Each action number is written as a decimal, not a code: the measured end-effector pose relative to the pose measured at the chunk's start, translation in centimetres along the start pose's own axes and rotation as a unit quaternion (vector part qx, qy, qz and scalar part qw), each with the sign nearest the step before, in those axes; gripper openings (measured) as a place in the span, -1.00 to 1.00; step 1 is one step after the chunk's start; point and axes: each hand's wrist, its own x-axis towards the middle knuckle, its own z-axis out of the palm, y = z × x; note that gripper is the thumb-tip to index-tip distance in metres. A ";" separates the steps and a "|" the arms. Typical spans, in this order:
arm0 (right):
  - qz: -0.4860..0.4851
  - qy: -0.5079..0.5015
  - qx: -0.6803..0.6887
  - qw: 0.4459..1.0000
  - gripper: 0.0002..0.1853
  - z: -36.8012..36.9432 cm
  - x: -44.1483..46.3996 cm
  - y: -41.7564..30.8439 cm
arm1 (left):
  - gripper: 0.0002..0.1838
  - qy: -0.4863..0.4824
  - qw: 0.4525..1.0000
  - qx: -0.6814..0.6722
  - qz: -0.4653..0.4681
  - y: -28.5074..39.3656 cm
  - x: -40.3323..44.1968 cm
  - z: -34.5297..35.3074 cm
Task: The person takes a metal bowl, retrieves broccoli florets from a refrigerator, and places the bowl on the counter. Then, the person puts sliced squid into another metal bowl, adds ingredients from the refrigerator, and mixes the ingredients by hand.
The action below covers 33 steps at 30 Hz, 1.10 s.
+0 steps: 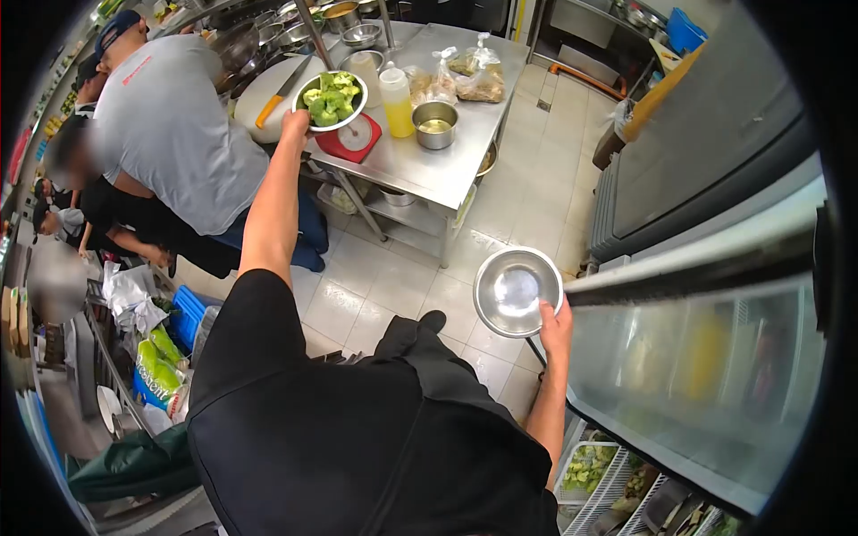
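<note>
The step in hand looks like handling two bowls at once, one loaded and one bare. The left hand (297,125) grasps the near edge of the broccoli bowl (363,100), whose broccoli (331,100) sits heaped inside, over or beside the red scale (335,148) on the steel table (420,174) (whether bowl and scale touch, I cannot tell). The right hand (556,329) grips the empty metal bowl (515,288) by its rim, thumb inside, well apart from the table and near the glass door (670,384). As I judge it, any next move calls for a level left wrist so no florets spill, room beside the squeeze bottle (396,107), and a right arm clear of the door's edge.
</note>
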 end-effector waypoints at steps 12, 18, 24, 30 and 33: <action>0.091 0.016 0.013 0.996 -0.64 1.3 1.3 -2.0 | -0.75 0.100 0.981 0.161 -0.044 -2.2 7.5 -1.4; 0.073 -0.002 0.009 0.997 -0.65 0.6 1.4 -0.9 | -0.58 0.042 0.991 0.119 -0.051 -2.4 8.6 -3.5; 0.061 -0.009 0.006 0.998 -0.62 0.4 1.0 -0.3 | -0.57 0.057 0.972 0.086 0.213 -3.1 -8.5 0.7; 0.084 -0.020 0.049 0.995 -0.64 0.3 -3.2 1.0 | -0.31 -0.536 0.815 -0.036 -0.217 -12.4 -35.4 8.5; 0.059 -0.012 0.118 0.991 -0.58 -0.4 -8.1 2.2 | -0.52 -0.464 0.821 -0.001 -0.332 -16.7 -43.1 10.3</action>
